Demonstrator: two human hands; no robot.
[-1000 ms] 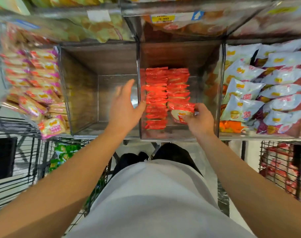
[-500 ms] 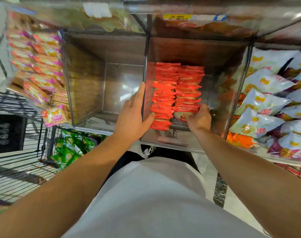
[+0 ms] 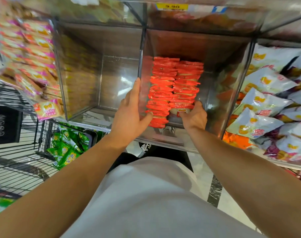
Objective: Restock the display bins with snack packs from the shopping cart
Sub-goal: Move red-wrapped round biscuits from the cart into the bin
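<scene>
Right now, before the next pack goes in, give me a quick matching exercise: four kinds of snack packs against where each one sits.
Things:
1. red packs
2. green packs
3. white bags
4. pink-edged packs

Places:
A. clear bin on the far left
B. clear bin between both hands
C. wire shopping cart, lower left
D. bin on the right

Pairs: 1-B, 2-C, 3-D, 4-A
</scene>
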